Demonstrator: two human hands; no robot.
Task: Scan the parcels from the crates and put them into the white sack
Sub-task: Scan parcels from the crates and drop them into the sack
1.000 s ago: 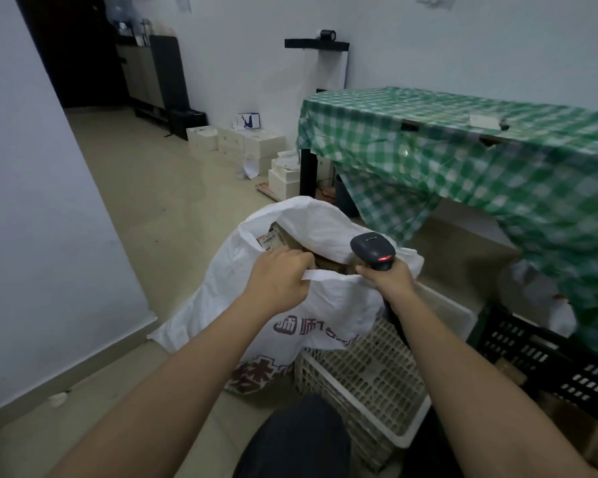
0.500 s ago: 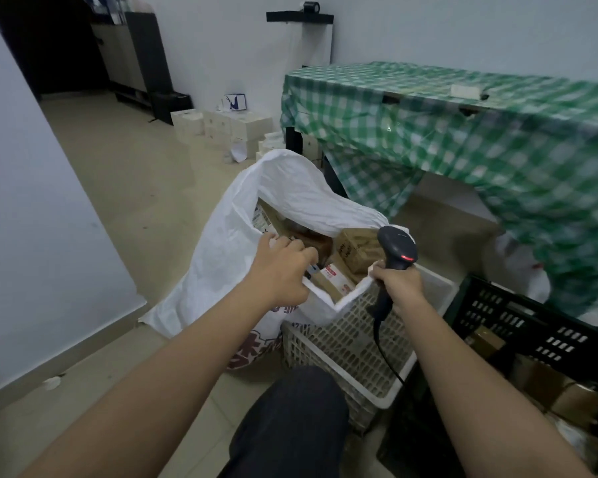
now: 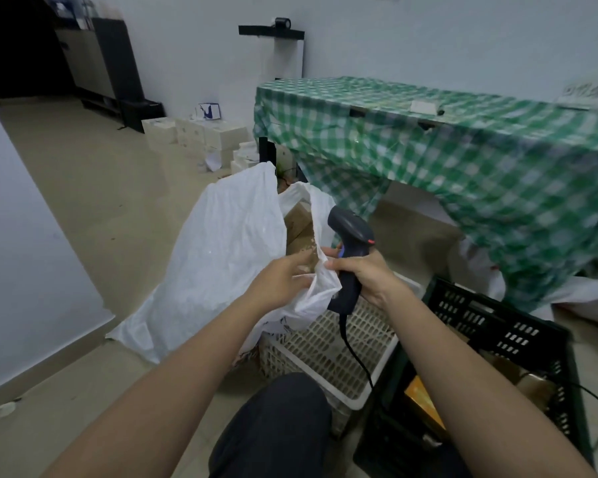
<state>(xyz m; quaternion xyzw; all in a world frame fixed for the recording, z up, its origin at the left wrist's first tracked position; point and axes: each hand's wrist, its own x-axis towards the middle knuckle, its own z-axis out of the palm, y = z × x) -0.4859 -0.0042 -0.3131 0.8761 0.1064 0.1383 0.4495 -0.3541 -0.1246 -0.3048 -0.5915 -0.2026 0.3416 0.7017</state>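
White woven sack (image 3: 221, 257) stands on the floor, brown parcels (image 3: 296, 220) already inside. Black crate (image 3: 497, 326) at my right holds more parcels, so work remains; white crate (image 3: 339, 350) appears emptied. My left hand (image 3: 277, 281) pinches the sack's rim; my right hand (image 3: 366, 274) grips the scanner (image 3: 351, 236).

Sack contents: parcels (image 3: 297, 219) mostly hidden behind the white sack (image 3: 221, 257) fabric.
Black crate (image 3: 497, 326): cut by the lower edge; contents dim.
Bench (image 3: 463, 150) right end: motion-blurred.
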